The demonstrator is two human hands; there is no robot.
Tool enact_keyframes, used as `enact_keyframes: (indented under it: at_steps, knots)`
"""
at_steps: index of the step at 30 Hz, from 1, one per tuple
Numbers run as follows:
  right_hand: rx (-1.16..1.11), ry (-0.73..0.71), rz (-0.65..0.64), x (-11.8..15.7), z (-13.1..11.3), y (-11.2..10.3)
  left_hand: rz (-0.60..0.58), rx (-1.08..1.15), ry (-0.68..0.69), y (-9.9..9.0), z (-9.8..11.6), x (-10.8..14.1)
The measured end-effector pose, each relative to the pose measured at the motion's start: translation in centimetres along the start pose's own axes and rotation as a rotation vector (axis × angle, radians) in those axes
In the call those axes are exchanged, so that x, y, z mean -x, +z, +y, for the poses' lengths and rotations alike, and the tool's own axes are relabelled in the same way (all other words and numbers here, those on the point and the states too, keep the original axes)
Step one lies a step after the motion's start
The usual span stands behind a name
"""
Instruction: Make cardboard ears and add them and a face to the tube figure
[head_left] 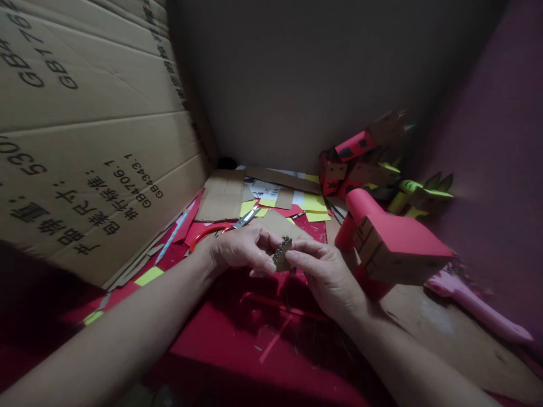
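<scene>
Between my two hands is a small piece of corrugated cardboard [283, 254], its fluted edge facing up. My left hand [246, 249] pinches it from the left with thumb and fingers. From the other side my right hand [326, 271] grips it between thumb and forefinger. Just behind my left hand lie scissors [212, 227] with red handles, blades pointing away. A flat cardboard sheet [282, 223] rests beyond my fingers. To the right of my right hand stands a figure [403, 243] made of red paper tubes and a cardboard box head.
A large printed cardboard box [97, 130] walls off the left side. More red paper figures [356, 152] and a yellow-green one [419, 195] stand at the back right. Yellow paper [316, 203], a cardboard piece [223, 195] and a pink-handled tool [479, 308] lie around on the red cloth [237, 350].
</scene>
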State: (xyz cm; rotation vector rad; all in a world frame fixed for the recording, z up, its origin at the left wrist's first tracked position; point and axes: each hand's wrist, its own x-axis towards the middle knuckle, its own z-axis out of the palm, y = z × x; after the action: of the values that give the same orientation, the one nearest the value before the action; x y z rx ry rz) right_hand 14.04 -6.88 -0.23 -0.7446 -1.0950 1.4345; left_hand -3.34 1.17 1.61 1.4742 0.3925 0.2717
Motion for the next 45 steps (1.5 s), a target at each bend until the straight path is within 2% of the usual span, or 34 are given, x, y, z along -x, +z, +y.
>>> enact_keyframes:
  at_steps: [6,9,15,20,26,30,37,41,45]
  knots:
    - [-0.006,-0.01,0.153,-0.4,0.3,-0.2,0.018,0.007,-0.025,0.1,0.8,0.1]
    - [0.003,-0.043,0.237,-0.7,0.5,-0.5,0.056,-0.063,-0.009,0.7,1.3,0.0]
    - [0.052,-0.051,0.334,-0.9,0.8,-0.6,0.313,-0.237,-0.003,2.7,0.8,-1.2]
    - [0.084,-0.022,0.318,-0.8,0.5,-0.3,0.373,-0.186,-0.042,2.7,0.2,-1.4]
    - [0.144,-0.023,0.314,-0.8,0.3,-0.6,0.262,-0.188,-0.078,1.9,0.3,-1.1]
    - [0.092,-0.011,0.289,-0.9,0.5,-0.7,0.269,-0.098,-0.08,1.8,0.4,-0.9]
    - [-0.133,0.032,0.265,-1.3,0.5,-0.6,0.345,0.116,0.011,0.5,0.1,-1.1]
    - [-0.153,-0.001,0.252,-1.2,0.8,-0.4,0.411,0.185,0.12,0.2,0.4,-1.1]
    - [-0.129,-0.011,0.191,-0.9,0.9,-0.1,0.413,0.194,0.143,0.3,0.5,-1.0]
